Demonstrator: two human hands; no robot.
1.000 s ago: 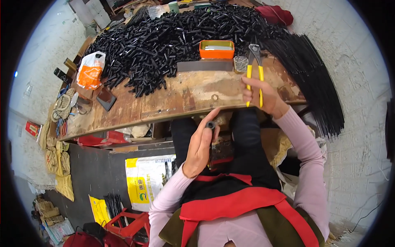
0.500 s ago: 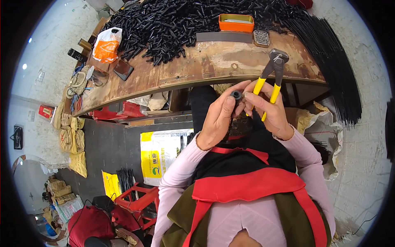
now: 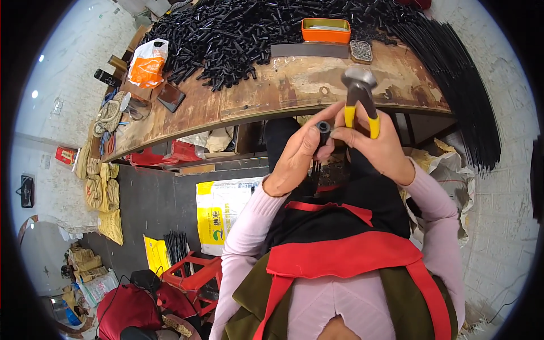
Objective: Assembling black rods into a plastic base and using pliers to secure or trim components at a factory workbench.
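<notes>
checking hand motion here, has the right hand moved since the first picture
Yes, the right hand has drawn back nearer the body, judged against the wooden table and its front edge.

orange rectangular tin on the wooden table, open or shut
Open: the orange rectangular tin has no lid on, and its inside shows.

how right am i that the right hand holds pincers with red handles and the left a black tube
One colour is wrong: the head view shows the right hand holding pincers with yellow handles, not red, while the left hand holds a black tube.
</notes>
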